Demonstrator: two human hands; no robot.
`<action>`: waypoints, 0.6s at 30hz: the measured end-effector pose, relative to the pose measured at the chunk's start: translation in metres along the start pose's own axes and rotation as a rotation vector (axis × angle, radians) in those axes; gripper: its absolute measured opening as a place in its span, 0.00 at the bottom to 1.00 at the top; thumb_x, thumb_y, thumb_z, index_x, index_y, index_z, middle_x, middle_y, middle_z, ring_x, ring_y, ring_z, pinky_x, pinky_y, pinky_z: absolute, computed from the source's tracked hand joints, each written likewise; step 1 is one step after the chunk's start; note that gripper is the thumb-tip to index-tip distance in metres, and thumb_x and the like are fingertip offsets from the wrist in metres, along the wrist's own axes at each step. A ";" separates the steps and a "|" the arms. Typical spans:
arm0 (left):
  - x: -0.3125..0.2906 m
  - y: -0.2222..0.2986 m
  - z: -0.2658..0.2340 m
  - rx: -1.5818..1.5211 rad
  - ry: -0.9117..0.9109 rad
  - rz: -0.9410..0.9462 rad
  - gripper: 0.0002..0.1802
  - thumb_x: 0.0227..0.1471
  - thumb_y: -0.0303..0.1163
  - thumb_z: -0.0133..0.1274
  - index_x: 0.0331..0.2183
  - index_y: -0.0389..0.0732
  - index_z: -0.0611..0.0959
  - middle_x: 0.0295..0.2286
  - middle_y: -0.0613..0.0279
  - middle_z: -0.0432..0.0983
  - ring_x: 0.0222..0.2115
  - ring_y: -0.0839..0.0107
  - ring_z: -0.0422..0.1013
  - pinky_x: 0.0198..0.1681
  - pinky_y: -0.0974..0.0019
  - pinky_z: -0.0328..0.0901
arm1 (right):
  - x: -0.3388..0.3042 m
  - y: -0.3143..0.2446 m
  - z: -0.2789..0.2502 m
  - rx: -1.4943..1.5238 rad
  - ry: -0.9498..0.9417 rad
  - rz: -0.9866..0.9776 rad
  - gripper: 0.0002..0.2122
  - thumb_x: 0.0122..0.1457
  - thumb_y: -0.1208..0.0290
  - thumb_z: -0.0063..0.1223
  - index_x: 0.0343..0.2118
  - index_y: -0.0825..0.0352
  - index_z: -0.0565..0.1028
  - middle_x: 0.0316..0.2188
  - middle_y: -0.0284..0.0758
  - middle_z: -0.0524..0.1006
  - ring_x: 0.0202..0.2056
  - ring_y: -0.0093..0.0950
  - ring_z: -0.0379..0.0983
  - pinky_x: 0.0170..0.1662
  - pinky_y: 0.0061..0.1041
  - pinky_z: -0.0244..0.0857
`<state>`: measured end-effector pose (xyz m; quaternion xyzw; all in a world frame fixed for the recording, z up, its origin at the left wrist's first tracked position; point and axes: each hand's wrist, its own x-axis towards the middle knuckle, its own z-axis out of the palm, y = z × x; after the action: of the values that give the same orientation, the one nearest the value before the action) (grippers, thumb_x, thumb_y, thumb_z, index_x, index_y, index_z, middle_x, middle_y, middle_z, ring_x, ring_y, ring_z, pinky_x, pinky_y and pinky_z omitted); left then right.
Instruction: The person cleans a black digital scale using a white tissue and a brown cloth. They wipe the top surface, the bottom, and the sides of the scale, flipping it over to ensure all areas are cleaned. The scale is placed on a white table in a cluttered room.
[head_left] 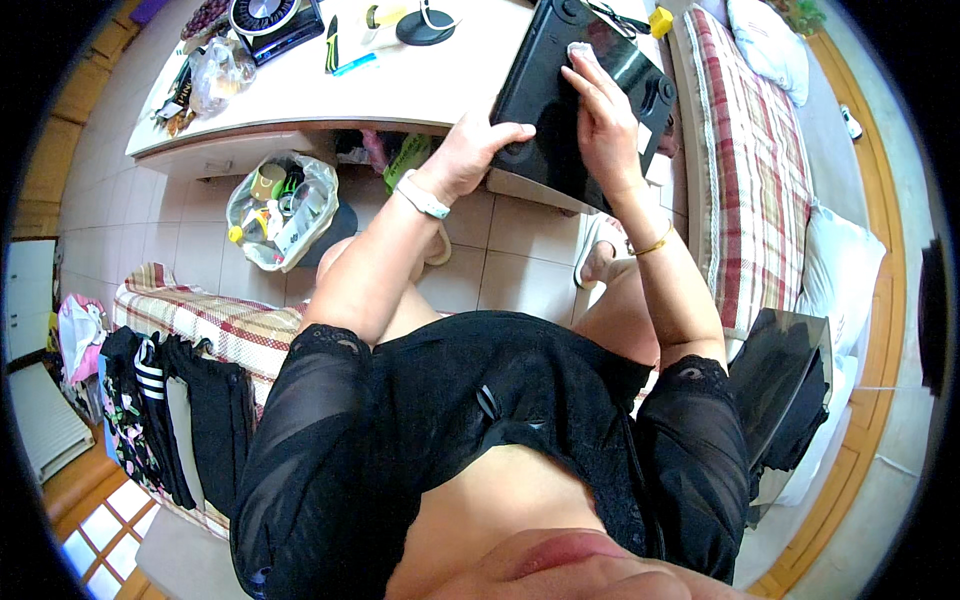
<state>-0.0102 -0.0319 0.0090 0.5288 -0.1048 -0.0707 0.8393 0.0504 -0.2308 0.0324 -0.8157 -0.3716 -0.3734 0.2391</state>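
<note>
A flat, glossy black appliance (545,90) with round feet at its corners is tilted up over the right end of the white table. My left hand (465,155) grips its left edge, thumb lying on the black face beside a round foot. On the same face, the fingers of my right hand (608,125) reach toward the far side, pressing a small white tissue (580,50) under the fingertips. The exact kind of appliance cannot be made out.
On the white table (300,105) are a black round-dial device (270,20), a clear plastic bag (220,68), a blue pen-like stick (356,64) and a black round stand (425,28). A lined trash bin (282,215) stands below. A plaid-covered sofa (750,180) is at right.
</note>
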 end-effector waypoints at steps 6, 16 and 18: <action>0.009 -0.015 -0.018 -0.061 -0.025 -0.007 0.16 0.56 0.29 0.58 0.46 0.36 0.79 0.37 0.68 0.77 0.35 0.79 0.73 0.41 0.72 0.68 | -0.020 0.048 -0.006 -0.017 -0.056 0.257 0.17 0.56 0.86 0.51 0.47 0.63 0.80 0.46 0.39 0.81 0.49 0.39 0.76 0.53 0.34 0.71; 0.010 -0.011 -0.022 -0.366 0.023 0.016 0.14 0.60 0.28 0.54 0.48 0.36 0.78 0.39 0.63 0.79 0.38 0.73 0.76 0.44 0.66 0.72 | -0.011 -0.059 0.000 0.384 -0.165 0.104 0.17 0.56 0.87 0.53 0.46 0.64 0.79 0.51 0.34 0.80 0.48 0.33 0.76 0.51 0.29 0.71; 0.011 -0.006 -0.019 -0.368 0.028 -0.019 0.14 0.61 0.29 0.54 0.47 0.36 0.78 0.40 0.62 0.79 0.39 0.73 0.76 0.44 0.66 0.72 | -0.027 -0.052 -0.009 0.399 -0.192 0.108 0.14 0.55 0.87 0.54 0.43 0.64 0.80 0.51 0.34 0.80 0.47 0.34 0.76 0.51 0.30 0.71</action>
<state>0.0054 -0.0209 -0.0032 0.3684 -0.0734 -0.0894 0.9224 -0.0062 -0.2166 0.0227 -0.8027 -0.4150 -0.1998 0.3788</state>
